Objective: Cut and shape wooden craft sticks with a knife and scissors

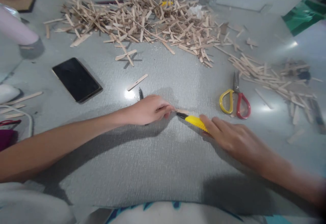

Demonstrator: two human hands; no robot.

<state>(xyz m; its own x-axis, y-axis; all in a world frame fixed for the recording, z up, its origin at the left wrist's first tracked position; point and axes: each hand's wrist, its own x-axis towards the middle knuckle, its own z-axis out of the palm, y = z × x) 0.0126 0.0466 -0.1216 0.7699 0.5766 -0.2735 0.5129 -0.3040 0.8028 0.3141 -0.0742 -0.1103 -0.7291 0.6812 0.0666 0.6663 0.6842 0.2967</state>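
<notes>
My right hand (229, 134) is wrapped round the yellow handle of a utility knife (196, 122). The knife's black tip points left, against a small wooden craft stick (182, 111) on the table. My left hand (150, 110) pinches the left end of that stick, and its fingers cover much of it. A dark pen (141, 93) lies partly beneath my left hand. Just beyond it rests another craft stick (137, 82) with a narrow slot in it. Sticks joined in a cross (126, 54) lie farther back.
A big heap of craft sticks (142, 20) spreads across the back, and more sticks (270, 78) lie at right. Scissors (236, 98) with yellow and red handles are right of my hands. A black phone (77, 79) lies at left, near a pink cylinder (17, 27).
</notes>
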